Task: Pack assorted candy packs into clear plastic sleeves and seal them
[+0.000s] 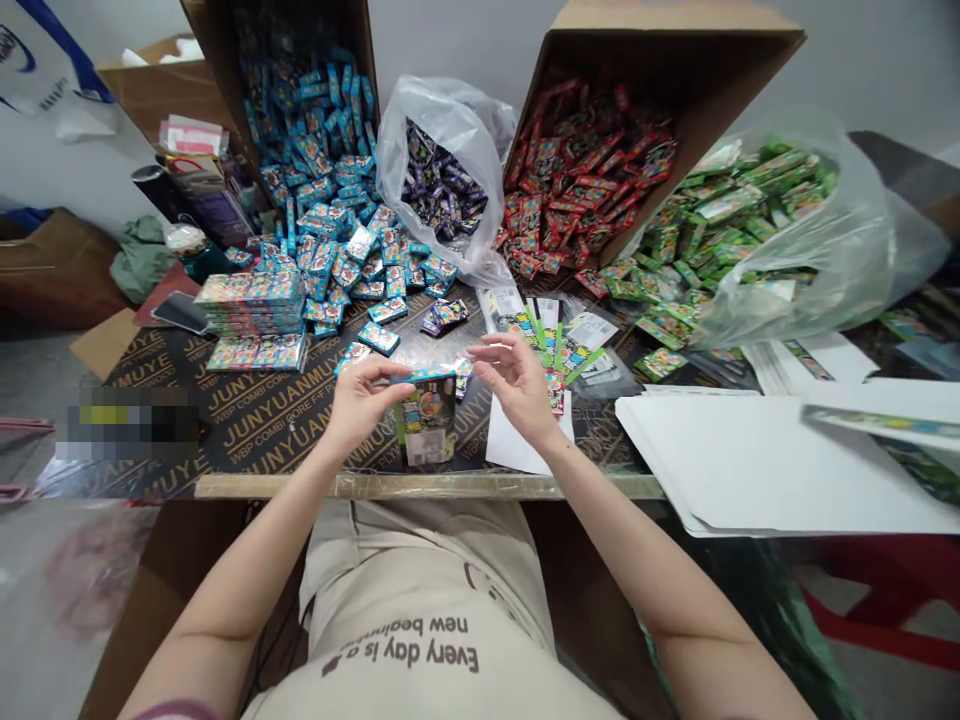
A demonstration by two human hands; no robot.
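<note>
My left hand (361, 398) is closed on the top edge of a clear printed pouch (426, 420) that holds small packets and hangs just above the table's near edge. My right hand (514, 384) hovers beside the pouch's upper right corner, fingers curled and apart, holding nothing that I can make out. Just beyond my right hand lies a fan of flat printed pouches with green strips (559, 345). Blue packets (379, 338) are scattered in front of my left hand.
A tipped carton spills blue packets (322, 170), a clear bag holds purple ones (442, 185), another carton holds red ones (577, 170), a big bag holds green ones (735, 215). Stacked packs (251, 305) stand left. White sheets (772, 460) lie right. A phone (180, 312) lies far left.
</note>
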